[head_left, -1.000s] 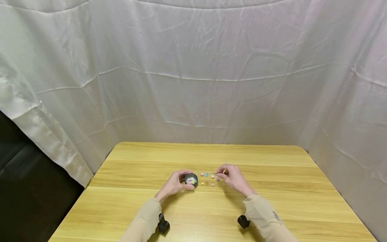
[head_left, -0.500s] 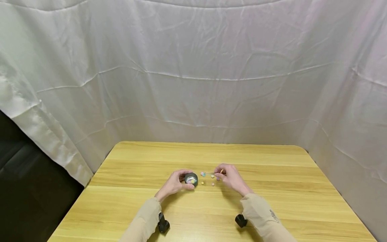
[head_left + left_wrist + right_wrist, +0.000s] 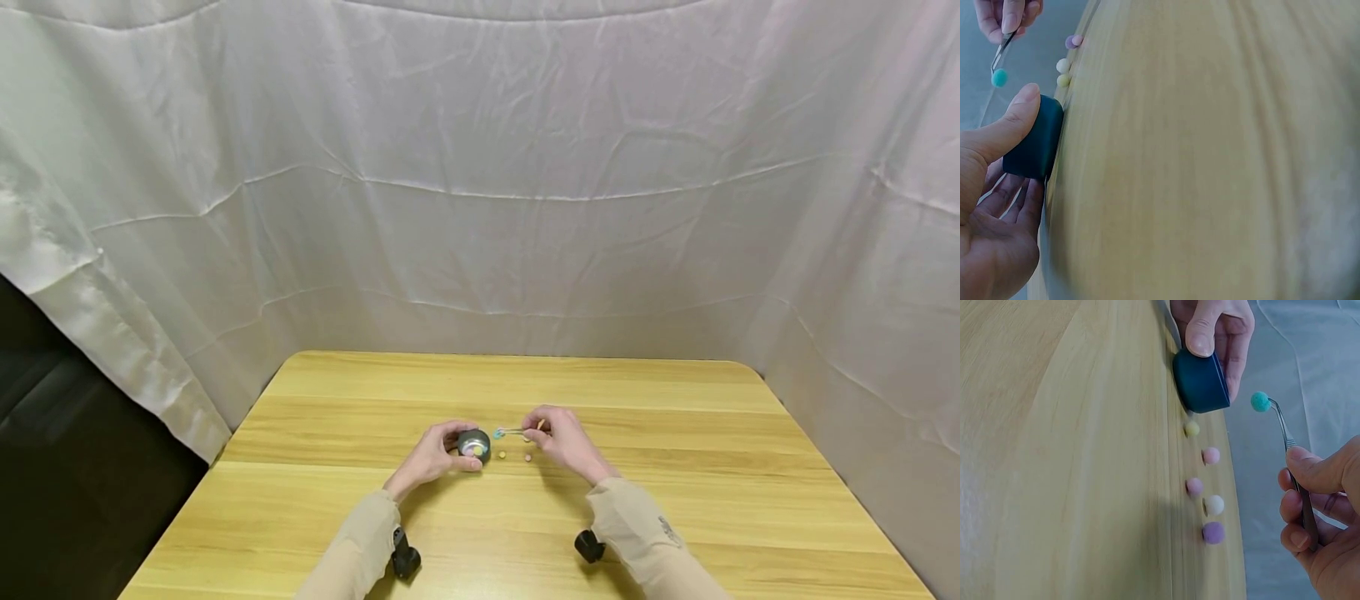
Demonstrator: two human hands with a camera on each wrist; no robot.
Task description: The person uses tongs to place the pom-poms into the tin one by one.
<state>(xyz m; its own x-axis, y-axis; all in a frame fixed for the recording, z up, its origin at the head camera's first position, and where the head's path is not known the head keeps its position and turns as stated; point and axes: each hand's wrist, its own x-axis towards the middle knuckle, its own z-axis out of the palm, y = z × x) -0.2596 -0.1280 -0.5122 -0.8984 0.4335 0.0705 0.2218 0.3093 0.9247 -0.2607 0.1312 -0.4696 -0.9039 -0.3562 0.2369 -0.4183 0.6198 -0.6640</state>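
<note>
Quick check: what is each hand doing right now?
Left hand: grips the small dark bowl.
Right hand: pinches tweezers carrying a teal pom-pom.

1. I see a wooden table spreading under and beyond both hands.
2. A wrinkled white cloth backdrop hangs behind them.
3. A dark seat sits far off the left hand's side.

Fuzzy pompom, shiny metal tweezers, smooth wooden table, creased cloth backdrop.
</note>
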